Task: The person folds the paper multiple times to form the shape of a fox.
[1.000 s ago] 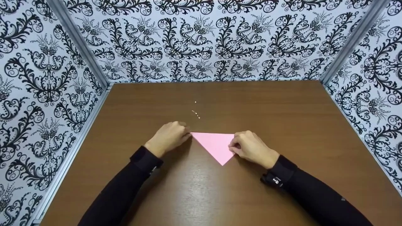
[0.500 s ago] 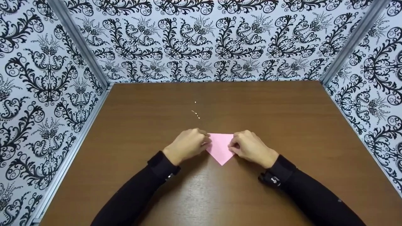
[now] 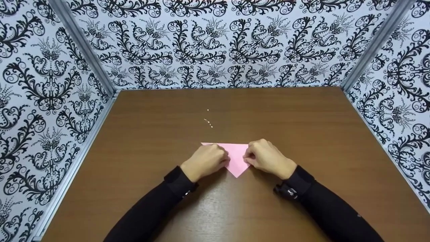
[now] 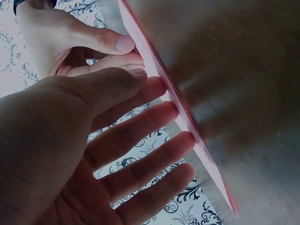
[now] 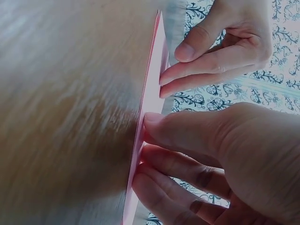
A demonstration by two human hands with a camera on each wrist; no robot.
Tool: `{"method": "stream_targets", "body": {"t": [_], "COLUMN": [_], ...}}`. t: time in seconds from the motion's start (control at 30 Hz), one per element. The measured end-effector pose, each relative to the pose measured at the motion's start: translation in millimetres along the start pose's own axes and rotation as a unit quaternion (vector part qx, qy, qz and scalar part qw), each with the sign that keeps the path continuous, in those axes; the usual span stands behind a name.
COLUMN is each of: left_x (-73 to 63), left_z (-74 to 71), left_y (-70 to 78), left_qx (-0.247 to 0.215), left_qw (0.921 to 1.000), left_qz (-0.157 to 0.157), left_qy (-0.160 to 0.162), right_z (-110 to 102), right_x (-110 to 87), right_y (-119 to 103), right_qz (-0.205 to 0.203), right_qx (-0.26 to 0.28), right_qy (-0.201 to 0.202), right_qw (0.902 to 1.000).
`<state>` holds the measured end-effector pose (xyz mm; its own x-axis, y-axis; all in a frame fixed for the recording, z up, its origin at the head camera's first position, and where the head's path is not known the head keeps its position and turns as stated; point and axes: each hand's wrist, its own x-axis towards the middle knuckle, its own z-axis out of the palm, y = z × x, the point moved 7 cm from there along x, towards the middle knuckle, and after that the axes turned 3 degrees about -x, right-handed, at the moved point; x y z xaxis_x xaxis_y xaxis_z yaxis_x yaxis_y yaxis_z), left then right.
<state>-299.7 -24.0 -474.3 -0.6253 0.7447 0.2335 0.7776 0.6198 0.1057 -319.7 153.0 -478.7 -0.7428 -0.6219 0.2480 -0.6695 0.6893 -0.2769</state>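
A pink sheet of paper (image 3: 237, 159), folded into a triangle, lies on the table with its long edge at the back and one corner toward me. My left hand (image 3: 206, 162) is over its left part, and the left corner peeks out beyond the knuckles. In the left wrist view, fingertips of that hand (image 4: 108, 131) touch the paper's upper face, with the thumb above it. My right hand (image 3: 270, 159) covers the right corner. Seen from the right wrist, this hand's thumb and fingertips (image 5: 153, 117) press on the paper (image 5: 150, 91).
The brown wooden table (image 3: 151, 111) reaches back to patterned black-and-white walls (image 3: 208, 43) with grey metal posts (image 3: 89, 47) at the corners. Several small white specks (image 3: 209, 123) lie behind the paper.
My left hand has moved right from the paper's left corner toward its middle, then slightly toward me, leaving that corner in sight. The right hand stays in place, and so does the paper.
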Motion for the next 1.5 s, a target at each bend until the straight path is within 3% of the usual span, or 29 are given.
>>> {"method": "stream_targets", "body": {"t": [0.33, 0.7, 1.0, 1.5], "left_x": [-1.4, -1.6, -2.2, -1.8], "left_z": [1.5, 2.9, 1.1, 1.6], "left_y": [1.3, 0.9, 1.2, 1.0], "left_qx": [0.017, -0.002, -0.019, -0.019], "left_qw": [0.9996, 0.9996, 0.9993, 0.9989], "left_qz": [-0.008, -0.017, -0.021, -0.025], "left_qy": [0.020, 0.022, 0.026, 0.034], "right_z": [1, -15, -9, -2], "right_x": [3.1, 3.5, -0.6, -1.3], "right_y": [6, 32, 54, 63], "right_qz": [0.016, 0.075, 0.148, 0.174], "right_qx": [0.022, 0.046, 0.064, 0.054], "right_qy": [0.007, 0.065, 0.017, -0.007], "right_qw": [0.9996, 0.9940, 0.9868, 0.9832]}}
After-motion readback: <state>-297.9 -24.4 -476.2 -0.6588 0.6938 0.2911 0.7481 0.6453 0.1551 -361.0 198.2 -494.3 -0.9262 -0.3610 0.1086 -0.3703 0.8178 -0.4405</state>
